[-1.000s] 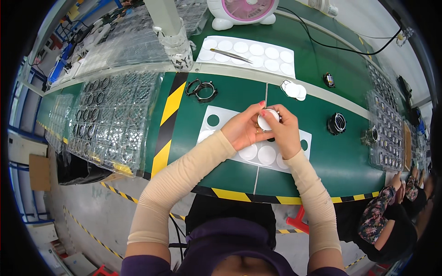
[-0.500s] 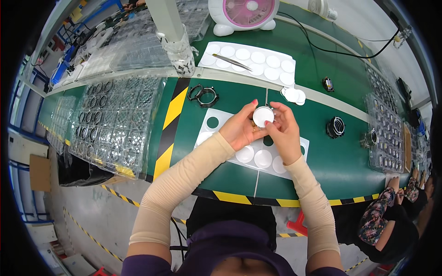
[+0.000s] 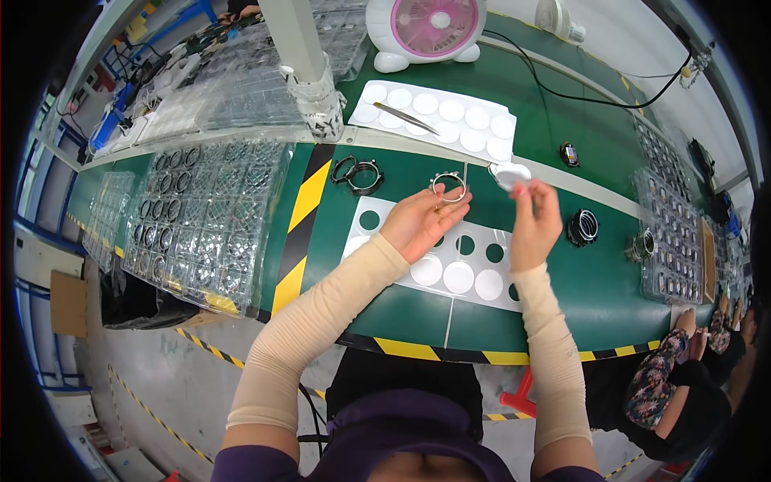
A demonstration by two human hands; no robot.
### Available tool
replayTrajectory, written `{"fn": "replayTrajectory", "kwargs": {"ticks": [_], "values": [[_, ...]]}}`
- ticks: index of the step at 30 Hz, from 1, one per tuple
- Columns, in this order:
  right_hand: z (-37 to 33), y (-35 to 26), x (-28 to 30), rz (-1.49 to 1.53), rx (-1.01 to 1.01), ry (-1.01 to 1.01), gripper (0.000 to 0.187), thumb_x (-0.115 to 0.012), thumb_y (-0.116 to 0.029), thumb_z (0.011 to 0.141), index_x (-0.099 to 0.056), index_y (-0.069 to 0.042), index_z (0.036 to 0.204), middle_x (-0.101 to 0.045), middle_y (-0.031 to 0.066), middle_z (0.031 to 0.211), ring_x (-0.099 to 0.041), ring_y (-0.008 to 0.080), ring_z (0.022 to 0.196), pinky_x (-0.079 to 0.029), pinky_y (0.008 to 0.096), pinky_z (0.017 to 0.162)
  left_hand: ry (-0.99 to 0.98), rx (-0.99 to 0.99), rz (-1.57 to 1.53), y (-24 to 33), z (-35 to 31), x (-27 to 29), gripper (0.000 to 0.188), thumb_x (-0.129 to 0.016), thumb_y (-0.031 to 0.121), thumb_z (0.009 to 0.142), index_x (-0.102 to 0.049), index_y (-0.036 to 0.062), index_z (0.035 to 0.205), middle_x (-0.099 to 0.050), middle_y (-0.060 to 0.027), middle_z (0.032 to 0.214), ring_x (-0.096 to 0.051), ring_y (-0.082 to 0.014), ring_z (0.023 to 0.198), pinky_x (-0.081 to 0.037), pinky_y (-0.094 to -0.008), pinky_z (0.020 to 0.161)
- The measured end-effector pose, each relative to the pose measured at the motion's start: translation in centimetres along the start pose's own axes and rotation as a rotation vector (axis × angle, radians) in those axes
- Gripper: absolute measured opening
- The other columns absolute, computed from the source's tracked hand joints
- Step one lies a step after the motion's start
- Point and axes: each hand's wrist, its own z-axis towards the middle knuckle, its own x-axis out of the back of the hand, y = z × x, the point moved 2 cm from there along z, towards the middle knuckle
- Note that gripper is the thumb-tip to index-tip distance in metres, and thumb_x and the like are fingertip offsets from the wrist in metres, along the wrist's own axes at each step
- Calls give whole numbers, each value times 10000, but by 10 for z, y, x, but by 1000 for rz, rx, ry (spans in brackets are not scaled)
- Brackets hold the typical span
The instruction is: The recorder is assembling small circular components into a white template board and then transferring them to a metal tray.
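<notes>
My left hand (image 3: 424,221) holds a silver metal ring (image 3: 450,188), a watch-case-like part, at its fingertips. The hand is palm up with the ring tilted above it. To the right, my right hand (image 3: 536,225) has thumb and finger pinched at the edge of a white round disc (image 3: 514,174), over the small pile of discs on the table. How much of the pile lies under it is hidden. Below both hands lies a white sheet (image 3: 503,299) with round cut-outs, some holding white discs and some showing green table.
Tweezers (image 3: 405,117) rest on another disc sheet (image 3: 499,126) at the back. Black rings (image 3: 365,177) lie left, more rings (image 3: 583,227) right. Clear trays of parts (image 3: 217,217) flank the green table. A pink-and-white fan (image 3: 426,32) stands behind; a co-worker's sleeve (image 3: 649,386) shows at right.
My right hand has moved right, away from my left hand, carrying the white disc to the pile. The ring in my left hand now shows without the white disc across it.
</notes>
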Motion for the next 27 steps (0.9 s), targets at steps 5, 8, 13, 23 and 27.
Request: {"fn": "replayTrajectory", "kwargs": {"ticks": [5,8,13,23,27], "values": [[35,40,19,-758,89,-89,277,-619,-126,800,-574,-48,1061,-573,83,779,-566,182,731,-442,298,669,-64,34,139,-6,-5,-8,275,-439,-79,841,-401,-26,1108,-413,-198,1238,-426,-297,1180,-372,-364,1011],[32,41,16,-1009,96,-176,294,-636,-143,767,-590,-56,1044,-562,97,859,-526,254,836,-390,352,733,-123,39,199,-6,-4,-8,412,-428,-84,842,-310,-35,1234,-392,-185,1266,-420,-285,1188,-370,-356,1014],[24,5,2,-720,317,-34,295,-637,-96,766,-585,-57,1053,-552,105,896,-543,211,785,-431,303,710,-105,41,248,-4,-9,-8,450,-437,-70,844,-299,-17,1269,-386,-164,1289,-412,-268,1198,-364,-343,1016],[-7,-17,-19,-312,266,-219,121,-656,-48,707,-608,-41,818,-581,58,776,-555,223,723,-453,312,607,-118,167,188,-10,-9,-15,372,-412,261,938,-402,-22,1178,-487,-115,1176,-473,-216,1129,-391,-371,984],[-4,-20,-16,-329,369,-225,107,-650,-42,706,-612,-43,806,-588,72,796,-555,239,756,-448,319,644,-78,181,253,-12,-6,-10,498,-350,400,927,-407,-38,1157,-505,-141,1152,-481,-252,1120,-392,-390,981]]}}
